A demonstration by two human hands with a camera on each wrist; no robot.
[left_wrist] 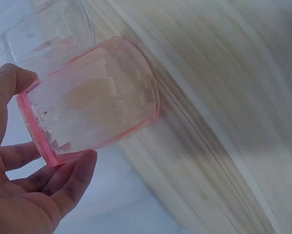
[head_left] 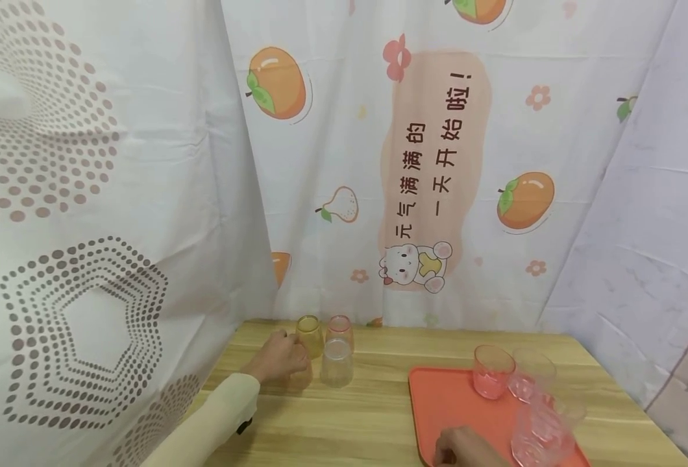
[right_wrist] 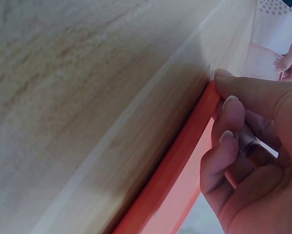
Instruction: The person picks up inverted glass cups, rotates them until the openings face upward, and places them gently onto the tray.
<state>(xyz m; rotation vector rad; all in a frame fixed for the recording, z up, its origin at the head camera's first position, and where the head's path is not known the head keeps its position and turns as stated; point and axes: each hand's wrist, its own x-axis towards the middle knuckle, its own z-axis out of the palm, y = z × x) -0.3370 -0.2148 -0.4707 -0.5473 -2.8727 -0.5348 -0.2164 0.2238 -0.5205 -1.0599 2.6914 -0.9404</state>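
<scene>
My left hand (head_left: 282, 357) holds a pink-tinted clear tumbler (left_wrist: 94, 97) by its base, thumb on one side and fingers on the other. The tumbler is upside down, its rim at the wooden table. Close beside it, also inverted, are a clear tumbler (head_left: 337, 371), a yellow tumbler (head_left: 310, 336) and another pink tumbler (head_left: 344, 332). At the near left of the red tray (head_left: 446, 395), my right hand (head_left: 466, 447) pinches the rim between thumb and curled fingers (right_wrist: 223, 148).
On the tray's right side stand a pink tumbler (head_left: 492, 376) and several clear ones (head_left: 533, 373), some overlapping. Printed curtains (head_left: 332, 155) hang behind the table (head_left: 344, 428) and along both sides.
</scene>
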